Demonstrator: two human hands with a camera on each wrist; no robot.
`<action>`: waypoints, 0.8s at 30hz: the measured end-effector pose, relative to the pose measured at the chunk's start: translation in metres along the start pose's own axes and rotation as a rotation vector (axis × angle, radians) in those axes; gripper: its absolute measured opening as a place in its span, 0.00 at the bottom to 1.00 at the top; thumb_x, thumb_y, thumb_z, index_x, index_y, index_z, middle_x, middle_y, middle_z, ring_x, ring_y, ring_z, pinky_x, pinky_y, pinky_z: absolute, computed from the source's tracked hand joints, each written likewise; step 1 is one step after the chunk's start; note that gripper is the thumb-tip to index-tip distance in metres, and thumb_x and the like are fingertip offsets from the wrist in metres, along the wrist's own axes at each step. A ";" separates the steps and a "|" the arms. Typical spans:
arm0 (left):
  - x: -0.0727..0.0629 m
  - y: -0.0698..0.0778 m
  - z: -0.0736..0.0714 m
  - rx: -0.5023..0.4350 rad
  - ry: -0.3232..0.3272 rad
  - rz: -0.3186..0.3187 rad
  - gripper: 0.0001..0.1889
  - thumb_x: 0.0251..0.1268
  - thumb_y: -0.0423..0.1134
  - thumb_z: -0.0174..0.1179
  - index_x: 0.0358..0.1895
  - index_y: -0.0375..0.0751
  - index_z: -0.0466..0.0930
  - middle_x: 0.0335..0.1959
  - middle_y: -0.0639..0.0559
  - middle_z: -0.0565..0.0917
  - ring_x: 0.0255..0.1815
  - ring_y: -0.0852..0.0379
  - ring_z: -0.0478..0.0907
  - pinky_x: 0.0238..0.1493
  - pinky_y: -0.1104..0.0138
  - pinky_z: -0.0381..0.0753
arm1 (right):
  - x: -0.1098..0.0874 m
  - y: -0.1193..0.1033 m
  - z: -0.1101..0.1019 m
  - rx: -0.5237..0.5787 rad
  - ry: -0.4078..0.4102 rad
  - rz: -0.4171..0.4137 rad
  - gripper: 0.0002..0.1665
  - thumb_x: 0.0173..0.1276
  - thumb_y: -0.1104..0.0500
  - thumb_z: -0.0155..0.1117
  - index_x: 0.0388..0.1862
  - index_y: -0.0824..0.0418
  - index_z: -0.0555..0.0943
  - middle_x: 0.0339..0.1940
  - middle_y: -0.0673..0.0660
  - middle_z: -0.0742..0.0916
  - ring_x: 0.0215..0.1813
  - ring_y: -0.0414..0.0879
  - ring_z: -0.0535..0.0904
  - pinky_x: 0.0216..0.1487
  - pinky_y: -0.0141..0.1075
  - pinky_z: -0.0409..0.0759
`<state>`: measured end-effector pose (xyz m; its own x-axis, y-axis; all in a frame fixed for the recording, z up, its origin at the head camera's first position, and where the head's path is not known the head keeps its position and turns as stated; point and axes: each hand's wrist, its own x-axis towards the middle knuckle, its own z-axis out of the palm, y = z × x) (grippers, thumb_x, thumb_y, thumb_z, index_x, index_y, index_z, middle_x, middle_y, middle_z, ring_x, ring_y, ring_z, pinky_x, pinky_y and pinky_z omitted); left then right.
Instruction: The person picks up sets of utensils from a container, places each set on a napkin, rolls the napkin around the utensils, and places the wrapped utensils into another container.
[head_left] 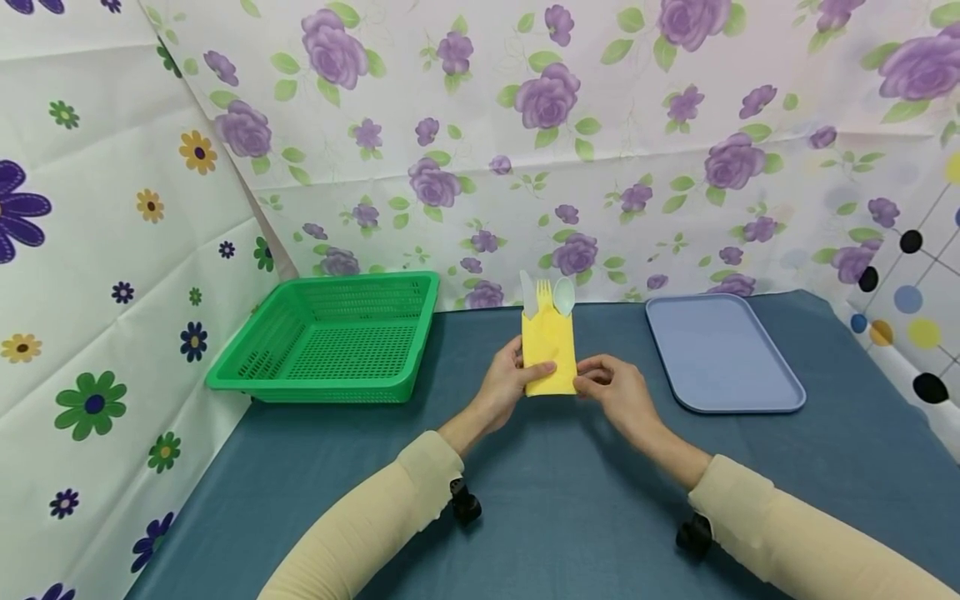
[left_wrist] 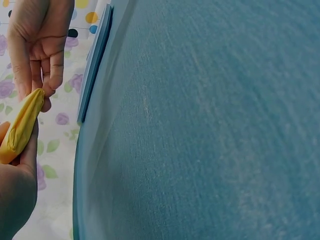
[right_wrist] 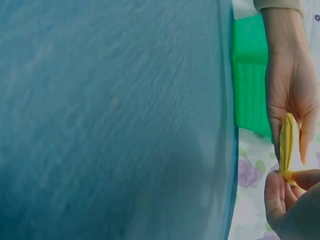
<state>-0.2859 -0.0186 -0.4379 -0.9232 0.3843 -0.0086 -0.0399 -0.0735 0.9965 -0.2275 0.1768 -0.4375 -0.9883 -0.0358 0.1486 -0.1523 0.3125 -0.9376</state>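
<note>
A folded yellow napkin [head_left: 549, 340] stands nearly upright above the table, forming a pocket. Out of its top stick a pale plastic knife [head_left: 529, 296], a yellow fork [head_left: 543, 295] and a pale green spoon [head_left: 564, 297]. My left hand [head_left: 501, 387] grips the napkin from the left, thumb across its front and fingers behind. At the lower right corner, my right hand [head_left: 622, 393] pinches the napkin's edge between thumb and fingers. Both wrist views show the folded bottom edge of the napkin [left_wrist: 24, 125] between the two hands; the cutlery is hidden there.
On the left stands a green plastic basket [head_left: 315, 385] with perforated walls. A blue-grey tray [head_left: 723, 354] lies at the right. Dark blue cloth [head_left: 570, 508] covers the table, and a flowered curtain [head_left: 465, 108] hangs along its back edge.
</note>
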 end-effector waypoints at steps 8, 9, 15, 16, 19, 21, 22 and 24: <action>0.000 -0.002 0.000 -0.025 0.018 -0.004 0.32 0.73 0.33 0.66 0.76 0.39 0.66 0.59 0.40 0.84 0.54 0.49 0.87 0.52 0.60 0.87 | -0.001 -0.004 0.003 0.138 0.015 0.081 0.17 0.76 0.65 0.67 0.59 0.73 0.80 0.44 0.66 0.90 0.46 0.63 0.87 0.53 0.51 0.86; 0.000 -0.002 0.000 -0.025 0.017 -0.003 0.32 0.74 0.33 0.66 0.76 0.39 0.66 0.59 0.40 0.85 0.54 0.49 0.87 0.52 0.60 0.87 | -0.001 -0.005 0.004 0.157 0.016 0.095 0.17 0.76 0.66 0.67 0.59 0.73 0.80 0.44 0.66 0.90 0.46 0.62 0.88 0.54 0.51 0.86; -0.001 0.000 0.000 -0.023 0.018 0.003 0.31 0.73 0.32 0.66 0.76 0.39 0.67 0.58 0.39 0.85 0.53 0.50 0.87 0.50 0.62 0.88 | -0.001 -0.006 0.004 0.302 0.028 0.191 0.19 0.75 0.67 0.67 0.61 0.75 0.78 0.45 0.65 0.90 0.43 0.52 0.89 0.53 0.46 0.87; -0.001 0.000 0.000 -0.024 0.020 0.002 0.31 0.73 0.32 0.66 0.76 0.40 0.67 0.58 0.39 0.85 0.53 0.50 0.87 0.50 0.62 0.88 | 0.000 -0.006 0.005 0.322 0.029 0.203 0.20 0.75 0.67 0.67 0.61 0.76 0.78 0.45 0.65 0.90 0.42 0.50 0.89 0.52 0.45 0.87; -0.002 0.000 0.001 -0.022 0.025 0.005 0.31 0.73 0.32 0.66 0.76 0.39 0.67 0.57 0.39 0.85 0.52 0.50 0.87 0.50 0.62 0.88 | 0.001 -0.006 0.006 0.354 0.034 0.228 0.19 0.75 0.66 0.67 0.60 0.77 0.79 0.46 0.65 0.91 0.41 0.48 0.89 0.52 0.45 0.87; -0.002 0.000 0.001 -0.023 0.032 0.004 0.31 0.73 0.32 0.66 0.75 0.38 0.67 0.57 0.39 0.86 0.52 0.50 0.88 0.50 0.62 0.88 | 0.001 -0.005 0.007 0.349 0.033 0.236 0.19 0.76 0.65 0.67 0.59 0.76 0.80 0.47 0.64 0.91 0.41 0.48 0.89 0.54 0.47 0.87; -0.001 0.000 0.000 -0.022 0.035 0.003 0.30 0.73 0.32 0.66 0.75 0.38 0.67 0.57 0.39 0.86 0.51 0.51 0.88 0.50 0.62 0.88 | 0.001 -0.005 0.008 0.342 0.034 0.236 0.19 0.76 0.64 0.67 0.59 0.76 0.80 0.47 0.64 0.90 0.41 0.48 0.89 0.55 0.48 0.87; -0.001 -0.001 0.000 -0.017 0.035 0.003 0.30 0.73 0.32 0.66 0.75 0.38 0.67 0.56 0.39 0.86 0.51 0.51 0.88 0.49 0.62 0.88 | 0.002 -0.006 0.008 0.336 0.038 0.240 0.19 0.78 0.62 0.66 0.59 0.76 0.81 0.49 0.65 0.89 0.41 0.48 0.89 0.55 0.48 0.87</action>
<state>-0.2847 -0.0188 -0.4387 -0.9360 0.3519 -0.0084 -0.0429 -0.0903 0.9950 -0.2282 0.1674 -0.4339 -0.9960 0.0377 -0.0812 0.0805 -0.0201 -0.9966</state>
